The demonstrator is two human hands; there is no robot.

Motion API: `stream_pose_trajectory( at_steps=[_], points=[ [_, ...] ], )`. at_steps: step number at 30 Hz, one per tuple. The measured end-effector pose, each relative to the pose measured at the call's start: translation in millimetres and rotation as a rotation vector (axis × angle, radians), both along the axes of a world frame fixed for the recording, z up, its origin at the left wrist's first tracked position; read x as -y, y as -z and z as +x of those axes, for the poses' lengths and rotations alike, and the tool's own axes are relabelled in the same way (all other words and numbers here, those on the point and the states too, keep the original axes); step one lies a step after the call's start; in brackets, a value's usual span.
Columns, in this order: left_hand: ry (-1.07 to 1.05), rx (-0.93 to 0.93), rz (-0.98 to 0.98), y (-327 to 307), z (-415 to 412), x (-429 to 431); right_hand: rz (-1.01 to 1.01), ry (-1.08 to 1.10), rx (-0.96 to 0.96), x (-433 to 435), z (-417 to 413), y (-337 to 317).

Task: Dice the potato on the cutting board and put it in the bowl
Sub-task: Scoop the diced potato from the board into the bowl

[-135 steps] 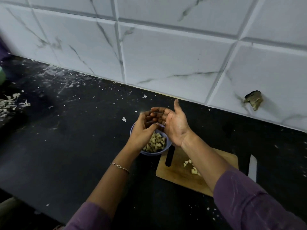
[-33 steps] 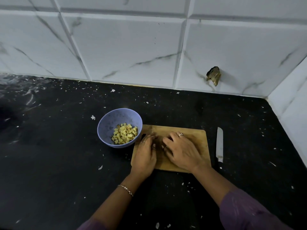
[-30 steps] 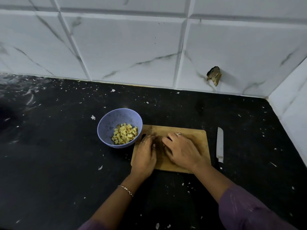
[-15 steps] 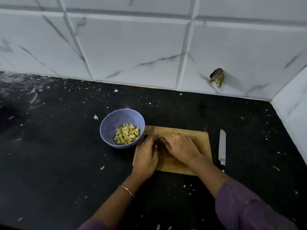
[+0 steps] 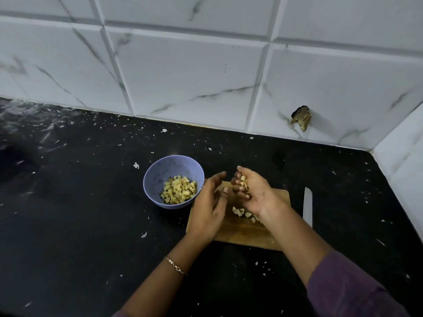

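Purple bowl (image 5: 163, 170) on black tabletop (image 5: 80, 213), part filled with potato cubes (image 5: 179, 190). Wooden cutting board (image 5: 242, 235) just right of bowl, a few cubes loose on it. Right hand (image 5: 254, 193) raised over board, cupped, fingers curled round several cubes. Left hand (image 5: 209, 211) beside it, fingers loosely spread. Knife (image 5: 307, 207) flat on tabletop, right of board.

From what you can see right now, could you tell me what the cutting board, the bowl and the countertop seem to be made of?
Cutting board: apparently wood, matte tan with faint grain. Bowl: probably plastic, smooth uniform lavender with a thin rim; melamine is possible. Countertop: likely polished black stone, given its dull sheen, though laminate cannot be excluded.
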State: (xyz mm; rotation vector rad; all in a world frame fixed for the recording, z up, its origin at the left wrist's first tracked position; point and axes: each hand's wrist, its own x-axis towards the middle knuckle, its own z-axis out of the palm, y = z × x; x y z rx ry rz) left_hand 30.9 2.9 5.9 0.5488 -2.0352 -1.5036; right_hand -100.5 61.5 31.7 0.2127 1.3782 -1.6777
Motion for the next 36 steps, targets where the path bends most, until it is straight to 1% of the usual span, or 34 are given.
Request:
stream_pose_trajectory(
  at_steps=[2,3,7,10,13,16,20,22,24,27,31,34,36],
  points=[
    [-0.013,-0.043,0.033,-9.1,-4.0,5.4,-0.029,-0.001,0.084,15.4,6.2,-3.3],
    [-0.022,-0.055,0.044,-13.9,-6.0,9.4,-0.033,-0.019,0.095,23.9,9.6,-5.8],
    [-0.085,-0.095,0.132,-32.2,-7.1,32.1,-0.088,-0.147,0.065,53.8,26.6,-24.4],
    [-0.208,-0.115,0.144,-35.7,1.4,63.4,-0.049,-0.147,0.036,81.3,35.5,-25.9],
    [-0.325,-0.120,0.178,-30.3,15.1,95.4,0.005,-0.159,-0.076,106.0,44.2,-25.4],
    [-0.381,-0.089,0.196,-24.4,27.6,115.8,0.052,-0.216,-0.206,120.7,47.9,-20.0],
    [-0.392,-0.032,0.184,-20.2,42.1,128.7,0.138,-0.344,-0.351,133.0,50.5,-10.1],
    [-0.379,0.002,0.173,-17.9,46.8,131.6,0.138,-0.345,-0.379,137.1,52.4,-5.5],
    [-0.369,0.031,0.143,-16.3,48.7,131.9,0.090,-0.332,-0.340,138.4,52.6,-1.7],
    [-0.368,0.043,0.073,-16.7,47.6,130.3,-0.009,-0.334,-0.208,138.3,52.8,-0.5],
    [-0.382,0.077,-0.088,-15.9,41.9,128.1,-0.070,-0.325,-0.214,137.6,51.2,-1.8],
    [-0.395,0.140,-0.235,-14.2,40.1,130.1,-0.108,-0.343,-0.215,137.7,48.9,1.7],
    [-0.412,0.163,-0.289,-13.4,40.1,131.7,-0.129,-0.335,-0.209,138.8,47.9,3.7]
  ],
)
